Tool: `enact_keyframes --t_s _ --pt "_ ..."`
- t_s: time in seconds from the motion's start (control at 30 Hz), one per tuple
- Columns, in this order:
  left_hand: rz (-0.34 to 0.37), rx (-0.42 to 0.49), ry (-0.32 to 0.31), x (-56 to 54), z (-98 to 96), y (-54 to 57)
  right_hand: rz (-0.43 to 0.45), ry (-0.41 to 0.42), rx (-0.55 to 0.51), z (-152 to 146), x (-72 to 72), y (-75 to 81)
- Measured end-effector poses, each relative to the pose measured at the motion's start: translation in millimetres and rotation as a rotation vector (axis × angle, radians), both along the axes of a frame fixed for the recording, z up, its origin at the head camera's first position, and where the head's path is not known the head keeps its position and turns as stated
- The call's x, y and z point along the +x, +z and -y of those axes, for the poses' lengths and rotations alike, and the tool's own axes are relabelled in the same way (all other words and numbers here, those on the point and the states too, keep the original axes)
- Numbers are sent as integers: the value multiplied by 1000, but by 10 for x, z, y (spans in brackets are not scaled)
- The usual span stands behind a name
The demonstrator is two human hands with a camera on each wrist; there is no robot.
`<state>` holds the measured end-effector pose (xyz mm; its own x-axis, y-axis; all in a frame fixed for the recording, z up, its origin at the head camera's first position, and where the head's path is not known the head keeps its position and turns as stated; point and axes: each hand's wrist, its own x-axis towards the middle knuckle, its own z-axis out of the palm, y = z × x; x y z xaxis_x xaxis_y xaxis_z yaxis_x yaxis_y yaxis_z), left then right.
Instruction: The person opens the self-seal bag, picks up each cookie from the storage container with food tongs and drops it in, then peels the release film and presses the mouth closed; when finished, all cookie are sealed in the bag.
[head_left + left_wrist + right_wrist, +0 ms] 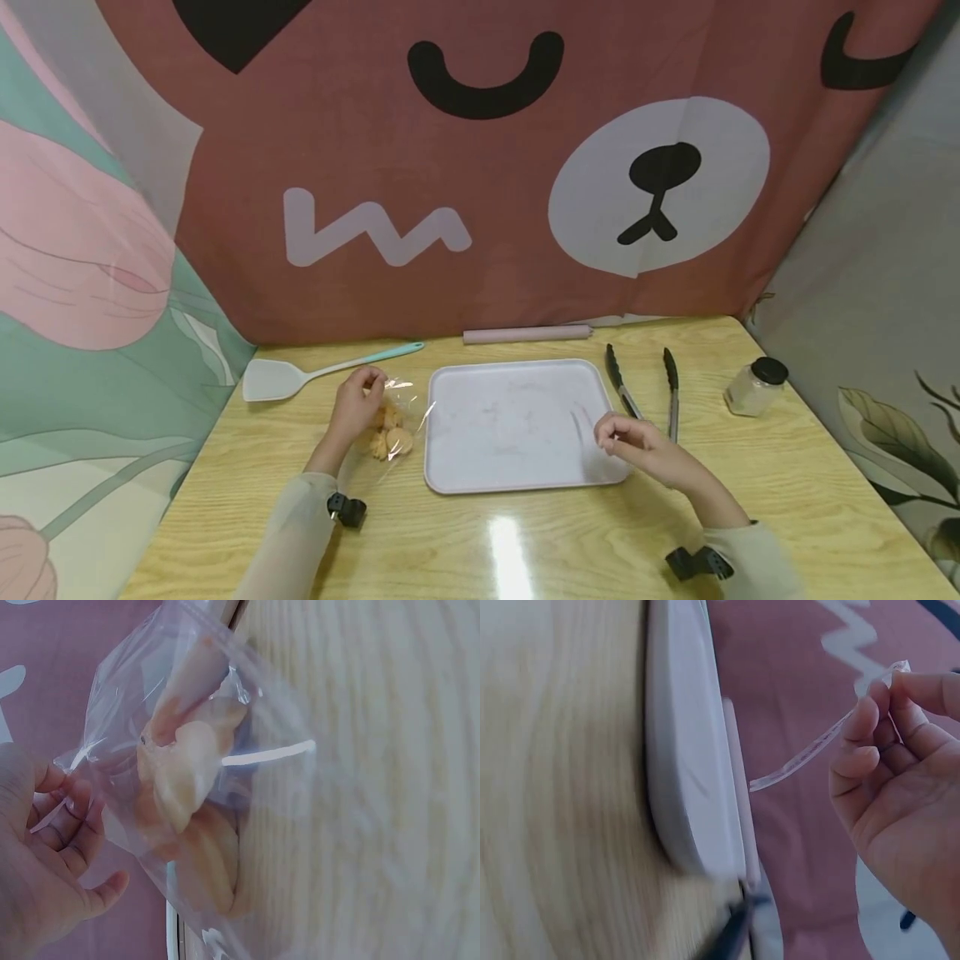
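Note:
My left hand pinches the upper edge of a clear plastic bag, left of the white tray. Inside the bag lie several golden-tan, biscuit-like pieces; their exact kind is unclear. Over the tray's right edge, my right hand is raised. Between its thumb and fingertips it pinches a thin, clear plastic strip, which hangs down slantwise in the right wrist view. In the head view this strip is only faintly visible above the tray.
A white spatula with a turquoise handle lies behind the bag. Along the back edge is a pink rolling-pin-like rod. Black-tipped tongs lie spread at the tray's right. Farther right stands a black-lidded glass jar.

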<state>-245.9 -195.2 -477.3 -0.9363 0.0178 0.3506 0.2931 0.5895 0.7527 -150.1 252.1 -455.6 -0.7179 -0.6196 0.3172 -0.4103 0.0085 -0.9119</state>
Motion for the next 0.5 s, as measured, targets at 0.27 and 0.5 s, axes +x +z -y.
enact_keyframes --t_s 0.27,0.5 --pt "2 12 -2 19 1 15 19 -158 74 -384 49 21" --pt "-10 7 -2 12 16 -8 36 -204 124 -538 127 -71"
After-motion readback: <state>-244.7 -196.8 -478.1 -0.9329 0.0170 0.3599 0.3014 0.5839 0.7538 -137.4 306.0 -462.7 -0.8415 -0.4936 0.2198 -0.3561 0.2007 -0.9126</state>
